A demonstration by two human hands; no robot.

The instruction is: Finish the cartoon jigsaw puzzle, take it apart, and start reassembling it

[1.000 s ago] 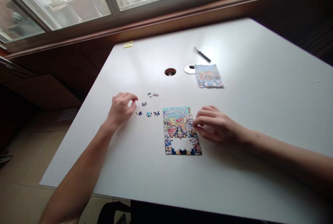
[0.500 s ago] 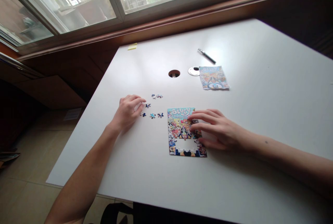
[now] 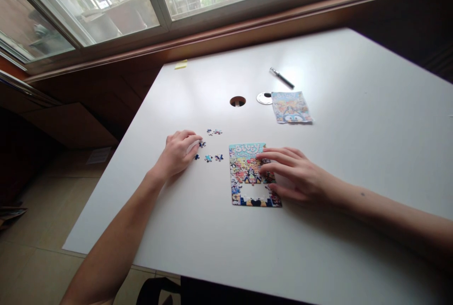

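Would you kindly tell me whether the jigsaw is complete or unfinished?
Unfinished: the jigsaw has a pale gap in its lower half, and loose pieces lie beside it.

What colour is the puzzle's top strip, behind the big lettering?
Light blue; the puzzle shows it best in the head view.

The right hand (image 3: pixel 295 173) hides part of the puzzle (image 3: pixel 240 168), the printed sheet (image 3: pixel 292 106) part of the disc (image 3: pixel 262 100)

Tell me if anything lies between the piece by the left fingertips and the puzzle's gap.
Yes: a loose piece lies flat roughly along that line, then the filled left part of the puzzle. The right hand is at its right side, out of the way.
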